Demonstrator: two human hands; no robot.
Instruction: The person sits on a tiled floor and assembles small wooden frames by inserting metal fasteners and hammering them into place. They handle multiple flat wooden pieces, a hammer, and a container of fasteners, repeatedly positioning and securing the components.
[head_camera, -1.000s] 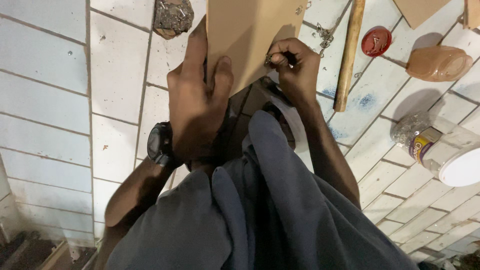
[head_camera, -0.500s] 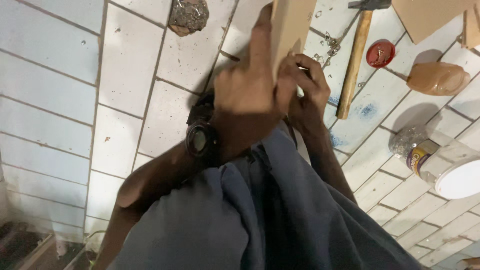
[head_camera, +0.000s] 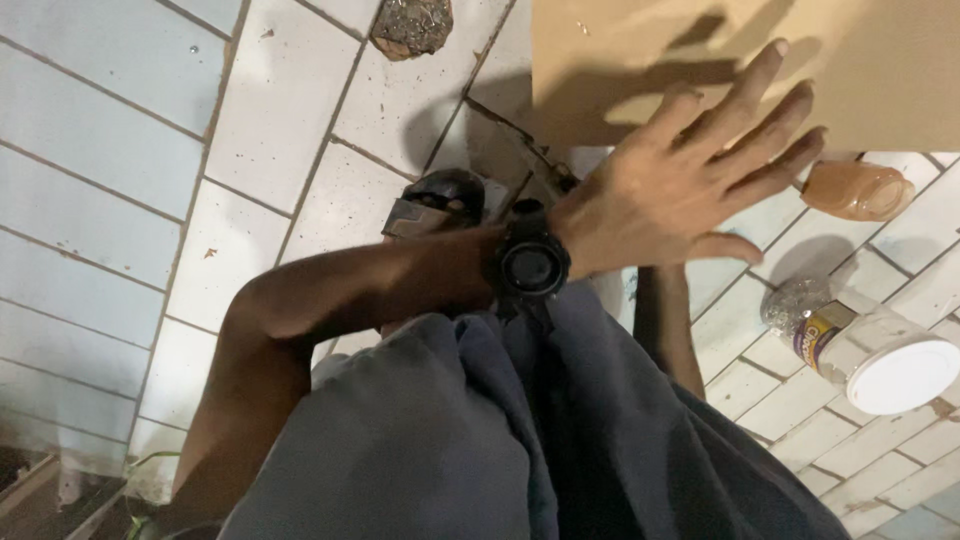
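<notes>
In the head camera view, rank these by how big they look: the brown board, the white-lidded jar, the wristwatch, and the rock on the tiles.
1. Brown board
2. White-lidded jar
3. Wristwatch and rock: look alike; the watch is nearer the camera and the rock is cut off, so unsure.

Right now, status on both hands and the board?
Left hand open, fingers spread flat on the tan flat wooden board. Right hand hidden behind the left arm. White-lidded jar and brown bottle on tiles nearby.

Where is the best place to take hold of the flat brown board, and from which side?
Probably its lower edge, from below. The flat brown board is broad and thin, so fingers must pinch an edge. The left hand lies open and spread against it there; other edges run out of frame.
</notes>
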